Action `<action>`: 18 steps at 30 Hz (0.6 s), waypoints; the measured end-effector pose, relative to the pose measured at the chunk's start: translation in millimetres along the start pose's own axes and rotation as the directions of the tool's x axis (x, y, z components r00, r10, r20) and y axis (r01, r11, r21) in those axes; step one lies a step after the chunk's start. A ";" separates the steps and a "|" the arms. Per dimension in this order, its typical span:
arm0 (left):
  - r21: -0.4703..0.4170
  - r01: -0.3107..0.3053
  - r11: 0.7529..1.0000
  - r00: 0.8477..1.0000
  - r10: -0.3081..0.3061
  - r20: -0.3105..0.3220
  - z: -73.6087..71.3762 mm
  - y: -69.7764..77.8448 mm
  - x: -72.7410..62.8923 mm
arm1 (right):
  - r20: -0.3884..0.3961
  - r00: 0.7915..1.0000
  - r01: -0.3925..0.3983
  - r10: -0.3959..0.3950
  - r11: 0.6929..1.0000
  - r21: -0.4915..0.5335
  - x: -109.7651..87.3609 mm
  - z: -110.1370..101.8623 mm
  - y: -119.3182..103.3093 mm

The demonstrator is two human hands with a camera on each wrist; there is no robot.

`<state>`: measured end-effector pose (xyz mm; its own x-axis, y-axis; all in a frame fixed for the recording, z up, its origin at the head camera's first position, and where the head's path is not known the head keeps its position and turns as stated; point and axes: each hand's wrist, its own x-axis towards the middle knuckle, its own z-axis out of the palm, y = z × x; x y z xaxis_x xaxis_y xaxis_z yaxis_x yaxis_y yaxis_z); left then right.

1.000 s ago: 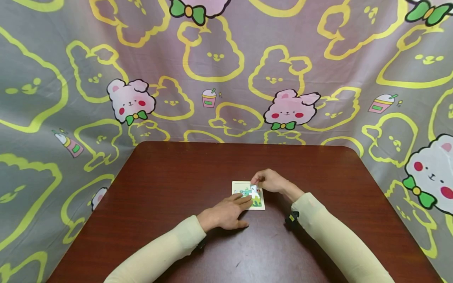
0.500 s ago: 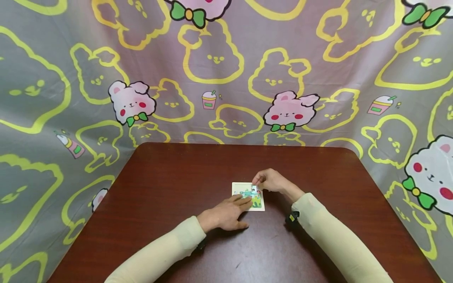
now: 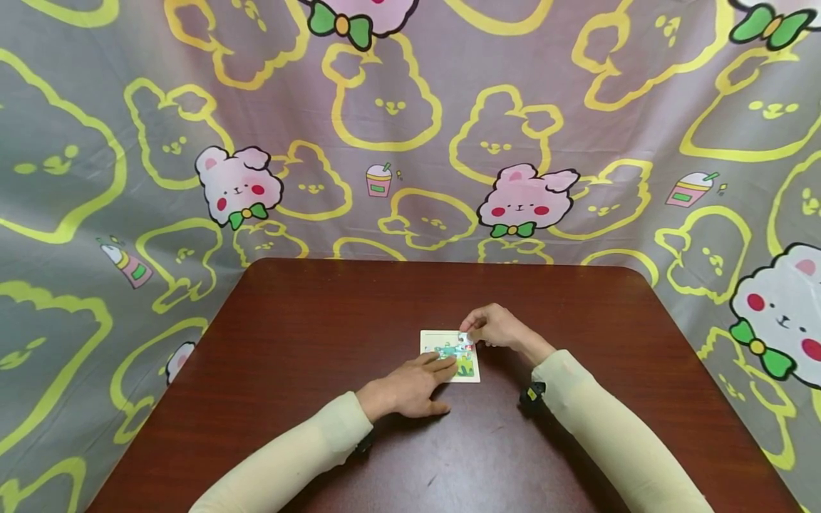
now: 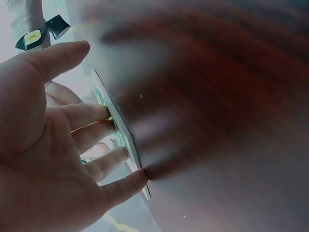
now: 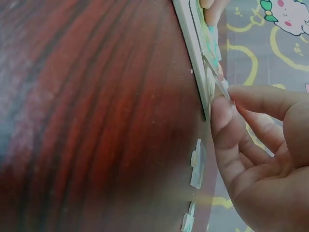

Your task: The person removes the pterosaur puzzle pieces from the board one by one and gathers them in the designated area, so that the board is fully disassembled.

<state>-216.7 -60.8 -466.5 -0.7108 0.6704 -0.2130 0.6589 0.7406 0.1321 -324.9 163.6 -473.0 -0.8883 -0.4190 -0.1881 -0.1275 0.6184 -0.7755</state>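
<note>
1. Centre of the action: a cream, square, flat puzzle board (image 3: 442,333), its picture printed in green, turquoise and white, lay near the middle of the dark red-brown, wood-grained worktop (image 3: 333,320).

2. In from eight o'clock came the bare left hand (image 3: 410,385), palm down, fingertips resting on the board's seven o'clock corner. Its grip was loose and wide: fingers straight and slightly spread, thumb out to one side, nothing held.

3. And over at two o'clock, the bare right hand (image 3: 497,328) had the busy job! Its grip was closed to a fine pinch, thumb against forefinger, with a small, flat, white printed jigsaw piece (image 3: 465,339) caught between them, right at the board's one o'clock corner.

4. Closer in, from the right wrist, that piece stood tilted, its lower end down by the board; whether it touched, I couldn't tell.

5. Two small, pale, flat pieces (image 5: 196,164) lay on the worktop towards seven o'clock from the pinch in that same view, set apart from each other.

6. Pale cream sleeves (image 3: 295,445) covered both forearms, a black wrist device (image 3: 532,394) showed below the right cuff, and up at twelve hung grey-pink fabric (image 3: 410,71) with yellow-outlined cartoon animals.
</note>
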 end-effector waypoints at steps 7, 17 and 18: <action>-0.011 0.007 1.000 1.000 -0.007 0.008 -1.6 0.2 1.1 | 0.023 1.000 0.015 -0.015 1.000 0.000 0.3 -1.2 0.7; -0.016 -0.001 1.000 1.000 0.001 -0.005 -3.8 0.5 2.2 | -0.017 1.000 0.015 -0.014 0.999 0.034 0.7 -9.4 7.2; -0.017 0.000 1.000 1.000 0.000 -0.006 -4.0 0.7 2.3 | -0.018 1.000 0.020 -0.019 0.999 0.035 0.6 -10.2 7.5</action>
<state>-218.8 -58.5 -463.1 -0.7123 0.6706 -0.2072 0.6546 0.7412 0.1488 -330.9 174.8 -472.7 -0.8934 -0.4187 -0.1625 -0.1295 0.5867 -0.7994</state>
